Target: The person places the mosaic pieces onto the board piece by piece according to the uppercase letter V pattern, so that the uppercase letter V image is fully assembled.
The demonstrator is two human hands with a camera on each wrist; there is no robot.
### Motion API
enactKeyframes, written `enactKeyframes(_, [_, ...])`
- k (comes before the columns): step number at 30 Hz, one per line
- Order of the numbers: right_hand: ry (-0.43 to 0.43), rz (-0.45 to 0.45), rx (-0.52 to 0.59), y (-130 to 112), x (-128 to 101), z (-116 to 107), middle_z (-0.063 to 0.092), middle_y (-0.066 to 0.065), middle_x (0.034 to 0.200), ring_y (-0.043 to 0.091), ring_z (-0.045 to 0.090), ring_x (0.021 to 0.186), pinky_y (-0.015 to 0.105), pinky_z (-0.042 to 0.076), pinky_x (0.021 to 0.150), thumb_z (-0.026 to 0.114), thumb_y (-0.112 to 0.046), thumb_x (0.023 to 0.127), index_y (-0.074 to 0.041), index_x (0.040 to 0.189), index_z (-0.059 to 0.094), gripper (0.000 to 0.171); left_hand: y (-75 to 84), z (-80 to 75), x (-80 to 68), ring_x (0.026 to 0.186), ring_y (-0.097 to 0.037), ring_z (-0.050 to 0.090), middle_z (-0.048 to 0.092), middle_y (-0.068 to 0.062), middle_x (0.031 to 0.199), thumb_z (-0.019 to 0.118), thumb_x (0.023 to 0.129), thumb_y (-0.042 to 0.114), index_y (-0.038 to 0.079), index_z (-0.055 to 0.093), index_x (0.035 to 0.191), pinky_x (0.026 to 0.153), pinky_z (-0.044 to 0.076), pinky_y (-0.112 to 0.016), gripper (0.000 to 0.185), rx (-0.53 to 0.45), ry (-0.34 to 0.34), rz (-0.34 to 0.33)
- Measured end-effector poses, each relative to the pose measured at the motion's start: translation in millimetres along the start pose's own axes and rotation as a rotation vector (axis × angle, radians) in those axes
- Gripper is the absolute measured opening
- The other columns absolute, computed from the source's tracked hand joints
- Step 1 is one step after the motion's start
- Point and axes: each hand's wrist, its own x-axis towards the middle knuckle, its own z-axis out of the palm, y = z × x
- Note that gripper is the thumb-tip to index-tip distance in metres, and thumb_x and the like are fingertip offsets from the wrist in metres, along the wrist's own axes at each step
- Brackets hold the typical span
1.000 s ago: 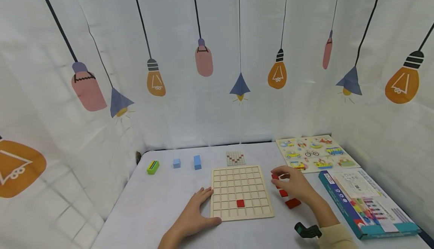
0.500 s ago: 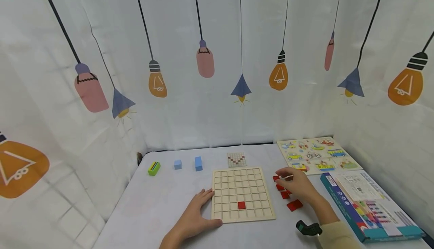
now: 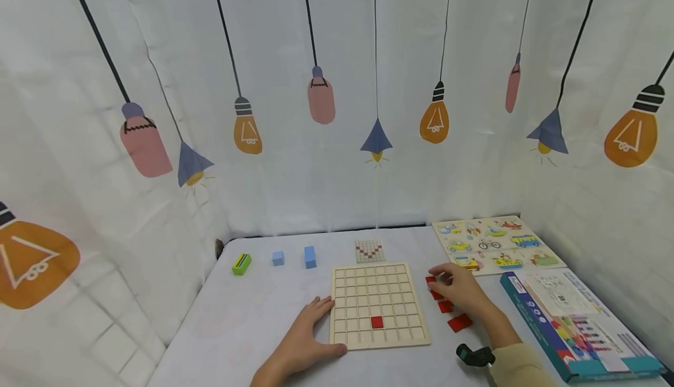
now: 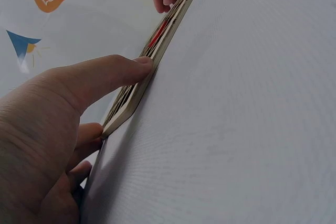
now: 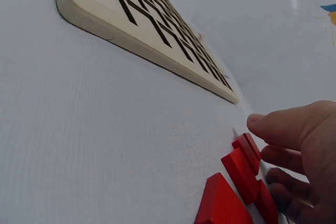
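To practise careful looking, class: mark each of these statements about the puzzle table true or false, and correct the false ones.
1. One red tile sits in the wooden grid board. True.
2. The left hand lies flat on the middle of the board. False: it touches the board's left edge.
3. The right hand is at the loose red tiles right of the board. True.
4. The two blue blocks lie inside the board. False: they stand on the table behind it.

White curtains (image 3: 337, 82) printed with hanging light bulbs enclose a table (image 3: 253, 317) under a white cloth.
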Motion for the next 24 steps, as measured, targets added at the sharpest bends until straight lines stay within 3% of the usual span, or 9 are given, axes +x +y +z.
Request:
enactKeyframes(8, [0.008, 0.022, -0.067, 0.3, 4.8, 8.8, 0.073, 0.006, 0.130, 0.024, 0.064, 0.114, 0.051, 0.061, 0.105, 0.087, -0.028, 0.098, -0.017, 0.126, 0.082, 0.030, -1.6, 3.5, 0.9, 0.172, -0.040, 0.024, 0.043, 0.005, 0.179, 0.094, 0.076, 0.065, 0.024, 0.052, 0.167, 0.132, 0.025, -0.079, 0.109, 0.006, -0.005, 0.012])
enactKeyframes(15, [0.042, 0.004, -0.097, 1.7, 9.6, 12.5, 0.074, 0.005, 0.125, 0.022, 0.063, 0.108, 0.044, 0.060, 0.097, 0.087, -0.026, 0.097, -0.017, 0.120, 0.084, 0.024, -0.1, 2.1, 0.8, 0.172, -0.039, 0.025, 0.043, 0.006, 0.178, 0.094, 0.076, 0.064, 0.023, 0.052, 0.167, 0.132, 0.026, -0.079, 0.108, 0.014, 0.008, 0.020])
enactKeyframes(24, [0.053, 0.005, -0.085, -0.5, 8.4, 13.3, 0.074, 0.004, 0.122, 0.023, 0.063, 0.109, 0.045, 0.059, 0.099, 0.086, -0.028, 0.099, -0.017, 0.119, 0.083, 0.024, 1.3, -0.3, 0.0, 0.172, -0.039, 0.026, 0.044, 0.004, 0.178, 0.094, 0.076, 0.062, 0.021, 0.053, 0.166, 0.132, 0.027, -0.078, 0.107, 0.009, 0.015, 0.024])
